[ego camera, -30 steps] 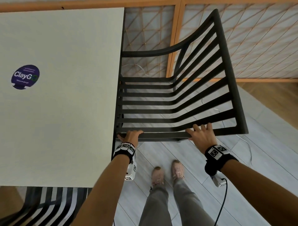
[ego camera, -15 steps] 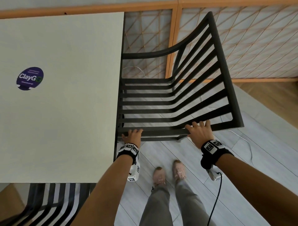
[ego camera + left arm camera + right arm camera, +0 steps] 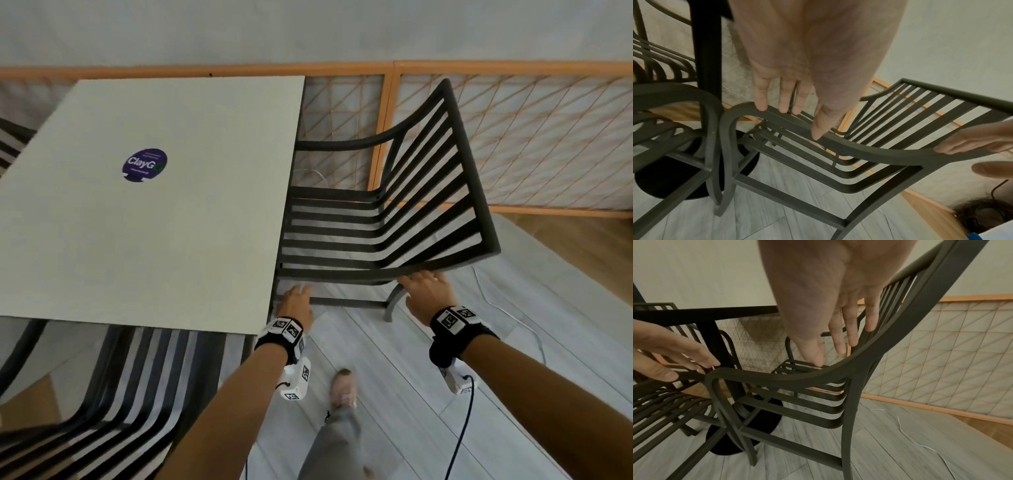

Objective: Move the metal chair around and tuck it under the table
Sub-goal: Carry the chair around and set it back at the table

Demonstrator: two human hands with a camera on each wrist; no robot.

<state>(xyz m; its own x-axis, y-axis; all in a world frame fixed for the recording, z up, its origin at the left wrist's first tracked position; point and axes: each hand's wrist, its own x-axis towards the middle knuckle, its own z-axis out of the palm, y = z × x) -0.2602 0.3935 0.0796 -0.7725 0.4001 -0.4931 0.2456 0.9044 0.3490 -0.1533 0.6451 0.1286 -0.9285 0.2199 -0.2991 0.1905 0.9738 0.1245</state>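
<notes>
The dark metal slatted chair (image 3: 342,275) stands at the right edge of the pale square table (image 3: 154,222), its seat front partly under the top and its back leaning right. My left hand (image 3: 298,301) is over the near armrest (image 3: 869,149) close to the table, fingers (image 3: 761,97) straight with tips touching the rail. My right hand (image 3: 426,287) is at the same armrest where it meets the backrest, fingers (image 3: 840,337) straight and gripping nothing. In the right wrist view the chair frame (image 3: 797,376) curves just beneath that palm.
A second slatted chair (image 3: 120,394) sits tucked under the table's near side, its arm nearly touching the first chair's leg (image 3: 725,154). The black pedestal base (image 3: 663,178) is between them. A lattice screen (image 3: 548,137) stands behind; a white cable (image 3: 507,308) lies on the floor.
Both hands gripped the near armrest before; now their fingers are straightened and no longer wrap it. The view has pulled back, showing more of the table and the second chair.
</notes>
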